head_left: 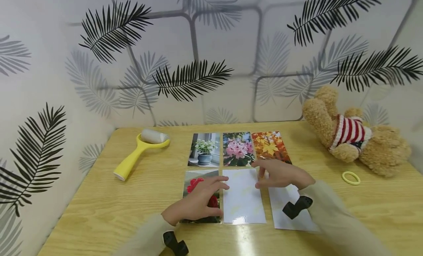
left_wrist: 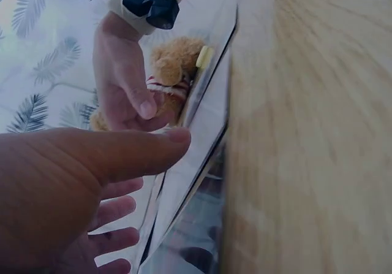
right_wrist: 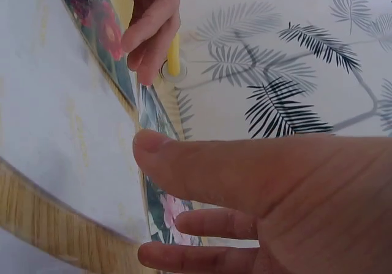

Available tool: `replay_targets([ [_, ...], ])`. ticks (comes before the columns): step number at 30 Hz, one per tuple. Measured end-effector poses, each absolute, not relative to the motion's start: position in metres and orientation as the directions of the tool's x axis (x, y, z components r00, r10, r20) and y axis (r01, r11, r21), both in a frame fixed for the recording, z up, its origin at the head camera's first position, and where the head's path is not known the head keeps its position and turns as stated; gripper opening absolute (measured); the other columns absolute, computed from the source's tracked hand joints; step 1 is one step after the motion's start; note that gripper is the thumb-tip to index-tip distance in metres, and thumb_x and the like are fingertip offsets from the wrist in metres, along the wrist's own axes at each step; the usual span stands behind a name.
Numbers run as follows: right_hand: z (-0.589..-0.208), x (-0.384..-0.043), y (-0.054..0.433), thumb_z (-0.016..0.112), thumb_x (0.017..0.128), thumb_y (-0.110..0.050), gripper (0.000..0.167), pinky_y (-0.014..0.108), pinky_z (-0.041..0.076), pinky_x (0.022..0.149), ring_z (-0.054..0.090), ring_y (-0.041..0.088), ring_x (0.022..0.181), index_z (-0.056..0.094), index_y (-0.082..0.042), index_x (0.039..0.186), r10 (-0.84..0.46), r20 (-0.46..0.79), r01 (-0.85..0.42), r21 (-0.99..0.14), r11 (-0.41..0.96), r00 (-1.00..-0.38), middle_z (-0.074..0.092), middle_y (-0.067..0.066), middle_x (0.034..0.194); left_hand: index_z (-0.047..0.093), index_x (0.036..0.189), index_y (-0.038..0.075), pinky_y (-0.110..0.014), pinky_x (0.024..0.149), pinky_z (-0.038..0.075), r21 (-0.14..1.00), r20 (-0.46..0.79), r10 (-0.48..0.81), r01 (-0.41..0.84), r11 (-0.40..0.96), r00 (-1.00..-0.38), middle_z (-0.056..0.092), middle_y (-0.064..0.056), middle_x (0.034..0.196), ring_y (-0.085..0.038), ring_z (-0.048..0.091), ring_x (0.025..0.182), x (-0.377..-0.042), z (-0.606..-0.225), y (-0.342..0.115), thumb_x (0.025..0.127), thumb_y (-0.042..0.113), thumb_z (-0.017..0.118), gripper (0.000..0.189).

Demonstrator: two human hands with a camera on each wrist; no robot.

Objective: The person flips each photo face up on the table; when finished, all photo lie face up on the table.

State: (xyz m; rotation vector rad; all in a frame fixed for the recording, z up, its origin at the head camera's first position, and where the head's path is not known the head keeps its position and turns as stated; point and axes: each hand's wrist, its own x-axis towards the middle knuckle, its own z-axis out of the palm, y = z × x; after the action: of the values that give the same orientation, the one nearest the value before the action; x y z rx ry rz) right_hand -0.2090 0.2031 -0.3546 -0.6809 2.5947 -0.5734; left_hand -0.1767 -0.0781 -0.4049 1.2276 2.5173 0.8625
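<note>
My left hand [head_left: 198, 201] hovers over a photo card with red flowers [head_left: 194, 183], its fingertips at the left side of a white card [head_left: 243, 197] lying in the middle of the front row. Over that card's upper right edge is my right hand [head_left: 282, 174], thumb and fingers apart with nothing between them. A second white card [head_left: 282, 215] lies partly hidden under the right forearm. In the right wrist view, the thumb [right_wrist: 184, 163] overlaps the white card's edge. The left wrist view shows the left fingers [left_wrist: 113, 240] loosely extended and holding nothing.
Behind lie three photo cards: a potted plant [head_left: 205, 149], pink blossoms [head_left: 238, 149] and orange maple leaves [head_left: 269, 144]. A yellow-handled lint roller [head_left: 133, 160] lies at left. At right are a teddy bear [head_left: 353, 133] and a yellow ring [head_left: 351, 182]. A patterned wall stands behind the table.
</note>
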Motion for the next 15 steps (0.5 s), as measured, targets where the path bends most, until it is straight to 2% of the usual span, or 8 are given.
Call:
replay_targets([
  [5, -0.366, -0.213, 0.216, 0.072, 0.087, -0.027, 0.059, 0.045, 0.051, 0.086, 0.060, 0.025, 0.093, 0.050, 0.004, 0.132, -0.531, -0.217, -0.368, -0.511, 0.776, -0.819, 0.063, 0.017, 0.115, 0.053, 0.129, 0.009, -0.056, 0.112, 0.024, 0.618, 0.003, 0.795, 0.627, 0.475, -0.606, 0.032, -0.006, 0.155, -0.025, 0.027, 0.143, -0.178, -0.406, -0.065, 0.084, 0.020, 0.076, 0.052],
  [6, -0.367, -0.213, 0.218, 0.072, 0.087, -0.027, 0.059, 0.049, 0.047, 0.092, 0.060, 0.028, 0.098, 0.050, 0.004, 0.132, -0.529, -0.206, -0.366, -0.520, 0.772, -0.823, 0.063, 0.018, 0.117, 0.054, 0.128, 0.010, -0.055, 0.113, 0.024, 0.616, 0.000, 0.800, 0.630, 0.473, -0.601, 0.033, -0.006, 0.154, -0.025, 0.027, 0.143, -0.178, -0.406, -0.064, 0.084, 0.020, 0.075, 0.050],
  [9, -0.371, -0.213, 0.221, 0.071, 0.088, -0.026, 0.057, 0.058, 0.038, 0.099, 0.058, 0.035, 0.108, 0.051, 0.006, 0.130, -0.532, -0.171, -0.373, -0.538, 0.756, -0.830, 0.061, 0.021, 0.120, 0.054, 0.126, 0.010, -0.053, 0.113, 0.024, 0.598, -0.006, 0.815, 0.651, 0.468, -0.580, 0.036, -0.006, 0.153, -0.025, 0.028, 0.143, -0.180, -0.408, -0.062, 0.085, 0.018, 0.074, 0.047],
  [12, -0.376, -0.212, 0.224, 0.070, 0.088, -0.025, 0.053, 0.059, 0.037, 0.100, 0.058, 0.035, 0.109, 0.052, 0.005, 0.128, -0.531, -0.151, -0.371, -0.560, 0.741, -0.834, 0.061, 0.021, 0.121, 0.055, 0.125, 0.009, -0.052, 0.113, 0.024, 0.599, -0.018, 0.828, 0.657, 0.457, -0.560, 0.040, -0.007, 0.150, -0.026, 0.031, 0.140, -0.181, -0.411, -0.062, 0.086, 0.017, 0.073, 0.044],
  [15, -0.380, -0.211, 0.227, 0.068, 0.090, -0.027, 0.051, 0.049, 0.046, 0.093, 0.057, 0.031, 0.107, 0.053, 0.003, 0.128, -0.528, -0.158, -0.327, -0.629, 0.705, -0.834, 0.059, 0.019, 0.124, 0.057, 0.123, 0.009, -0.052, 0.113, 0.023, 0.612, -0.032, 0.836, 0.651, 0.450, -0.548, 0.042, -0.008, 0.148, -0.027, 0.032, 0.139, -0.181, -0.412, -0.062, 0.087, 0.015, 0.072, 0.040],
])
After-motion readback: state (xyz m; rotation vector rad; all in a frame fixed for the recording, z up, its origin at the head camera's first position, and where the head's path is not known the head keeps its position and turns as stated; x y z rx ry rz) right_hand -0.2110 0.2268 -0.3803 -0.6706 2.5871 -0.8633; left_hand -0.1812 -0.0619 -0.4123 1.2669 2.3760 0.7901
